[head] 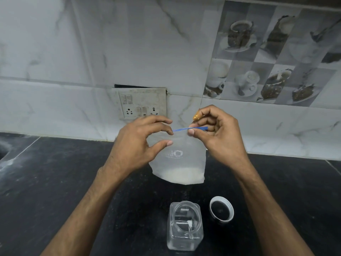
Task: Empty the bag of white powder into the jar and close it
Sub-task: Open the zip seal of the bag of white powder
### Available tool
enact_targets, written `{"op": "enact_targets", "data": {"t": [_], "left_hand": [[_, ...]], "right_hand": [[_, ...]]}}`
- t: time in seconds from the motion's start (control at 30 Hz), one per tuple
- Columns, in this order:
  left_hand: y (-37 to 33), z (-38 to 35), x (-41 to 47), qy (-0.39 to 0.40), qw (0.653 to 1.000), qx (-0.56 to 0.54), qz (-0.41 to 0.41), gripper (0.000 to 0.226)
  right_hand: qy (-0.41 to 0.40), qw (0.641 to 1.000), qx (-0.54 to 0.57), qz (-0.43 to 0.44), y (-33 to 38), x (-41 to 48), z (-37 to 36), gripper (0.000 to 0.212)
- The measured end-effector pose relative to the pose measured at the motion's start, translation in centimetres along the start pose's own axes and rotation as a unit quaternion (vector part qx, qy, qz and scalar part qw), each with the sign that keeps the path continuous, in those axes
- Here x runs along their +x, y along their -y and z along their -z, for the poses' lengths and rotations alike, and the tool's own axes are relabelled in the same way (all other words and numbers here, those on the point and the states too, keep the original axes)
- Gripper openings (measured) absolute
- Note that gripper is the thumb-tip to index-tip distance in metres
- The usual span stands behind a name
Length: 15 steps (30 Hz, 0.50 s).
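Note:
A clear zip bag (181,159) with a blue seal strip hangs in the air above the counter, with white powder settled in its bottom. My left hand (137,145) pinches the strip's left end between fingers and thumb. My right hand (215,133) pinches the strip's right end. Below the bag a clear square jar (184,225) stands upright and uncapped on the black counter (55,182). Its white lid (221,209) lies open side up just right of the jar.
A tiled wall with a dirty switch-and-socket plate (142,103) rises behind the counter. White powder dust is smeared over the counter's far left, near a dark edge (5,150).

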<state>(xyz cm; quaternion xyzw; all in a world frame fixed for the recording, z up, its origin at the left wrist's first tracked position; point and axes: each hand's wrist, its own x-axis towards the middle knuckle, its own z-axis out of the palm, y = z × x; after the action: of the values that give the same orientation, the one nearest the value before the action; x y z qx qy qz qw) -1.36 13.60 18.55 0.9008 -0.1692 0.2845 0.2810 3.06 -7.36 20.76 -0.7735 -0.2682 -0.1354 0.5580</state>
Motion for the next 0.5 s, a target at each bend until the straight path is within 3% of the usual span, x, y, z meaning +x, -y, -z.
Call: {"op": "enact_targets", "data": {"t": [0.2, 0.5], "left_hand": [[-1.0, -0.2, 1.4, 0.02, 0.999, 0.031, -0.02, 0.032], [-1.6, -0.3, 2.0, 0.042, 0.999, 0.014, -0.01, 0.025]], "right_hand": [[-0.012, 1.0, 0.025, -0.003, 0.1, -0.1, 1.2, 0.037], [-0.009, 0.999, 0.047, -0.006, -0.3, -0.7, 1.4, 0.031]]}}
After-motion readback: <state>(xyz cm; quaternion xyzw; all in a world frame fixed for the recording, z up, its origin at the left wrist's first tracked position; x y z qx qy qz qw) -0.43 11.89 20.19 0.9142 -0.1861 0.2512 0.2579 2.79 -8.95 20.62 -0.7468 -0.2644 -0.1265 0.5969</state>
